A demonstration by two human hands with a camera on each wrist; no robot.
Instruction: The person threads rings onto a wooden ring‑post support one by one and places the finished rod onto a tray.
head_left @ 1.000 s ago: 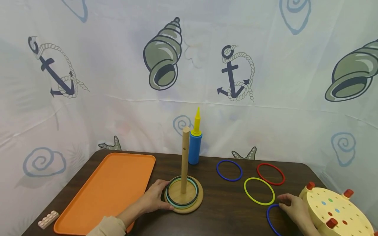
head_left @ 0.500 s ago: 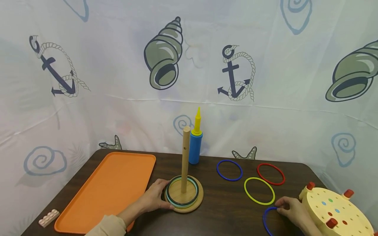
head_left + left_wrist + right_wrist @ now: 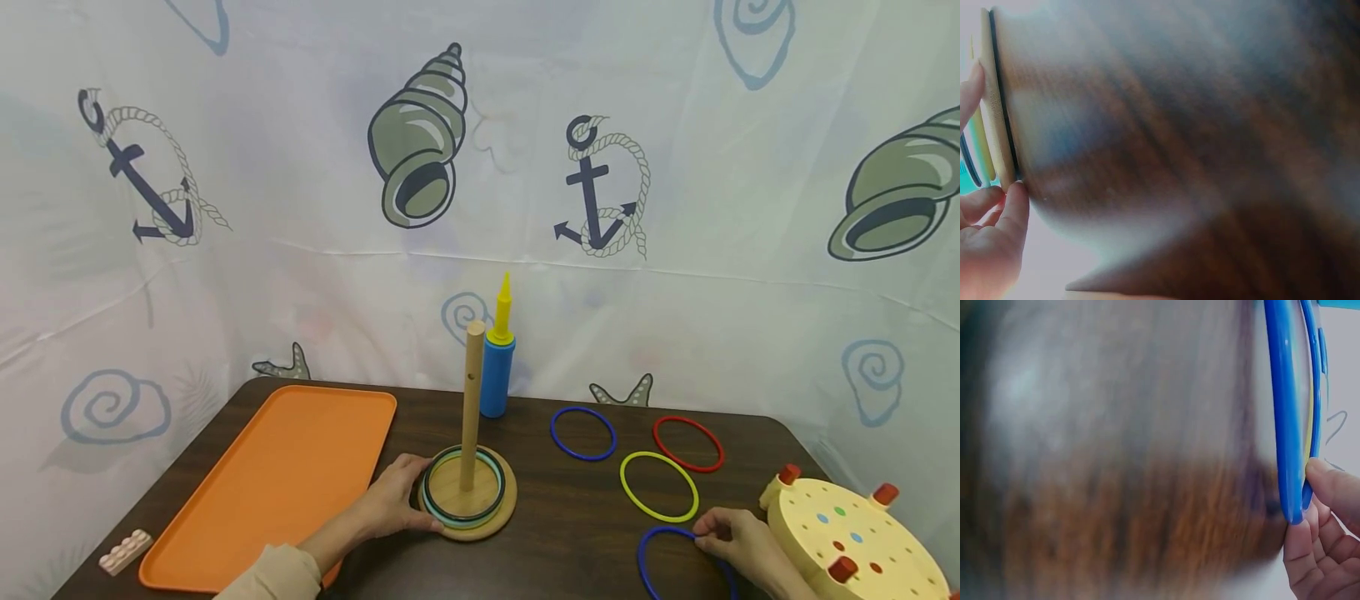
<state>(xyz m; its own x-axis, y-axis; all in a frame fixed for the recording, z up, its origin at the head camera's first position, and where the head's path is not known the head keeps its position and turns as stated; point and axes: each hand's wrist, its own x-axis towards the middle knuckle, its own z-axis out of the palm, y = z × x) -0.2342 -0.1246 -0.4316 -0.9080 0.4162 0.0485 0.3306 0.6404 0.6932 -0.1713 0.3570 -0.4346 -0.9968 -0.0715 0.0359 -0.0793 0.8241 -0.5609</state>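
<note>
A round wooden base (image 3: 491, 527) carries an upright peg (image 3: 470, 408), with a dark ring (image 3: 501, 492) and a light green ring around the peg's foot. My left hand (image 3: 393, 502) grips the base's left edge, thumb at the front; in the left wrist view, fingers (image 3: 1016, 209) hold its rim (image 3: 996, 125). At the right, my right hand (image 3: 746, 546) pinches a blue ring (image 3: 643, 560) by its right side. The right wrist view shows thumb and fingers (image 3: 1335, 531) on that blue ring (image 3: 1286, 425). The ring's near part is cut off by the head view's lower edge.
Another blue ring (image 3: 552, 432), a red ring (image 3: 720, 446) and a yellow ring (image 3: 628, 492) lie right of the base. A cream round board (image 3: 892, 542) with red pegs stands far right. Behind the peg is a blue pump (image 3: 495, 379); left lie an orange tray (image 3: 285, 475) and a pink block (image 3: 125, 552).
The near blue ring has shifted left and more of it shows, with my right hand moving slightly left and nearer, now pinching it. My left hand has stayed on the base.
</note>
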